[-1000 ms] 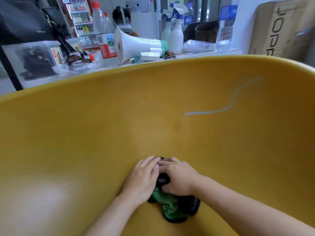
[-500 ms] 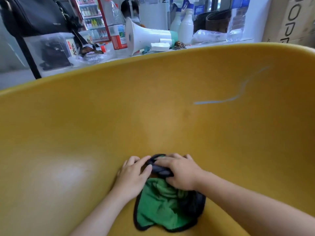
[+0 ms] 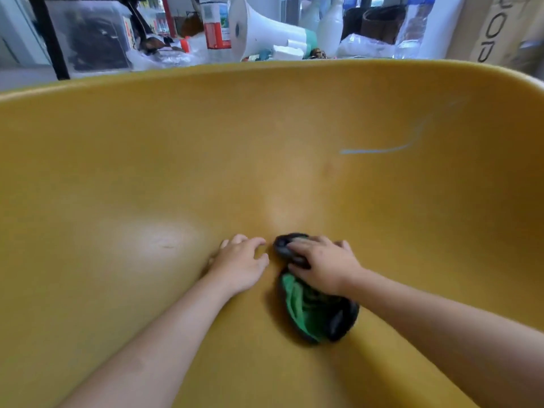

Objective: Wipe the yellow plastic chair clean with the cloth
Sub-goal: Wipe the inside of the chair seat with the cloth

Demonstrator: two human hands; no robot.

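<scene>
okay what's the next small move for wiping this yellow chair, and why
Probably sweep the green and black cloth up and right toward the pale blue streak. The right hand already presses the cloth on the yellow chair, the left hand rests beside it, and that mark looks unwiped.

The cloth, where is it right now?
In the head view the green and black cloth lies low on the yellow chair's seat, right of centre, under the right hand.
</scene>
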